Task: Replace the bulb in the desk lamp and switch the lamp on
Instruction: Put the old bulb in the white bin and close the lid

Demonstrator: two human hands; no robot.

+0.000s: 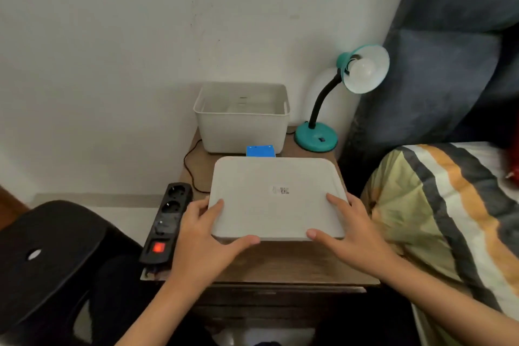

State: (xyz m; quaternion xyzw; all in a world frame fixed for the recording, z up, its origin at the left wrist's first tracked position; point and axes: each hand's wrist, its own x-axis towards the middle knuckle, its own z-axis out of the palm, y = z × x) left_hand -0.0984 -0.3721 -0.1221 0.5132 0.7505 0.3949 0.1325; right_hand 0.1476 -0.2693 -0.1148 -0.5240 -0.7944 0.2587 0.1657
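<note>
Both hands grip the white bin lid [276, 198] by its near corners: the left hand [206, 233] is clamped on the left corner, thumb along the front edge and fingers on top, and the right hand [355, 229] is clamped the same way on the right corner. The lid lies flat, low over the wooden surface [295, 264], though I cannot tell whether it rests on it.

Just past the lid's far edge, beyond both hands, a small blue box [260, 150] peeks out against the open white bin [243, 116]; it may hold the new bulb. The teal desk lamp [337, 101] stands beyond the right hand, its old bulb [363, 69] seated in the shade and unlit.

The risks are mostly of sweep: pushing the lid forward could shove the blue box, and swinging it rightward could clip the lamp. Left of the left hand, the power strip [168, 222] overhangs the edge; a nudge could tip it off and drag the cord.
</note>
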